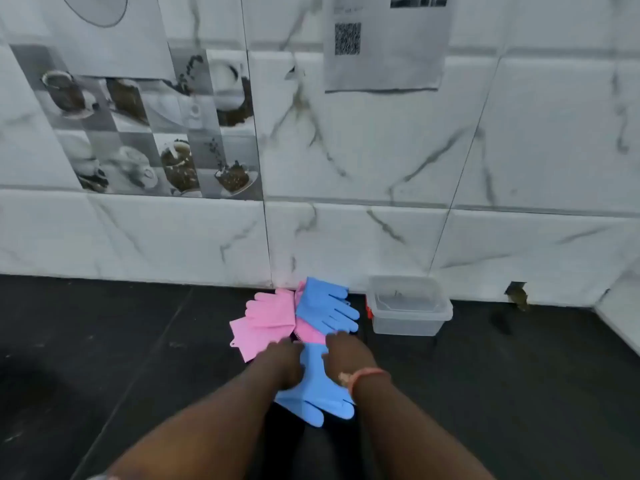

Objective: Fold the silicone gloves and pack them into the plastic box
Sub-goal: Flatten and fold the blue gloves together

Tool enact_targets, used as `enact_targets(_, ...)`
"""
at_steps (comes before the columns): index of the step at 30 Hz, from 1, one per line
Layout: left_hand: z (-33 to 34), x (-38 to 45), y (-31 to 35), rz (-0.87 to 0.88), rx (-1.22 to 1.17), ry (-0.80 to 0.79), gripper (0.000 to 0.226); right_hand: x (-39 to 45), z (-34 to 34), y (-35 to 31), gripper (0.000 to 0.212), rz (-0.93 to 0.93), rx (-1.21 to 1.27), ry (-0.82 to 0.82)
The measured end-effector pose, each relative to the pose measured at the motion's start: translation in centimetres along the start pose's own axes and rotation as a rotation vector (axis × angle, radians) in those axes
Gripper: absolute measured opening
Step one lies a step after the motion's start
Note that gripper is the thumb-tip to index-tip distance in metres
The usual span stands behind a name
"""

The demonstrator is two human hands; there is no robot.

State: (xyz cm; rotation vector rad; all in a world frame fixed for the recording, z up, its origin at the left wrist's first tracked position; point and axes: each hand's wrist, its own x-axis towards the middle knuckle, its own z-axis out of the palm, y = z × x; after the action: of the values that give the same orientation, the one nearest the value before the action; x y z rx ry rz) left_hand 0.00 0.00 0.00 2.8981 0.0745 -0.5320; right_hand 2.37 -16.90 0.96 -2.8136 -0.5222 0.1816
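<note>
Pressing near blue silicone glove (313,382) flat on black counter (138,358), left hand (285,363) & right hand (346,355) both w/ fingers spread. Nothing folded yet; clear plastic box (408,306) empty, just right of pile; 4 gloves left.

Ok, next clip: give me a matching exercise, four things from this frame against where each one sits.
Things:
1. near blue glove
2. far blue glove
3. box
4. paper sheet

Places:
A. on the wall
B. under both hands
C. on the counter, right of the gloves
D. by the wall, on top of a pink glove

Pairs: 1-B, 2-D, 3-C, 4-A
</note>
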Motion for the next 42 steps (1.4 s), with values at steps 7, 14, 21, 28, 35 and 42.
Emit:
enact_targets(7, 6.1, -1.8, -2.0, -0.013, -0.131, -0.088, 0.092, -2.4, 7.3, 1.8, 0.077, 0.096, 0.131, -0.2)
enact_targets(14, 6.6, -4.6, -0.8, -0.058, -0.334, 0.301, 0.025, -4.8, 6.9, 3.4, 0.089, 0.01, 0.364, -0.214)
enact_targets(21, 5.5, -7.9, 3.4, -0.274, -1.631, 0.395, 0.042, -8.8, 3.2, 2.2, 0.002, 0.16, 1.016, 0.35)
enact_targets(28, 2.9, -11.2, 3.9, -0.05, -2.476, -0.342, 0.072, -11.4, 0.7, 3.1, 0.049, 0.046, 1.256, -0.049)
enact_targets(35, 6.5, -12.0, 2.1, -0.412, -2.121, -0.411, 0.052, -14.0, 5.7, 1.4, 0.047, 0.445, 1.209, -0.359)
enact_targets(42, 6.0, -10.6, 0.1, -0.36, -2.113, -0.209, 0.042, -13.3, 3.3, 0.5, 0.028, 0.352, 1.24, -0.146)
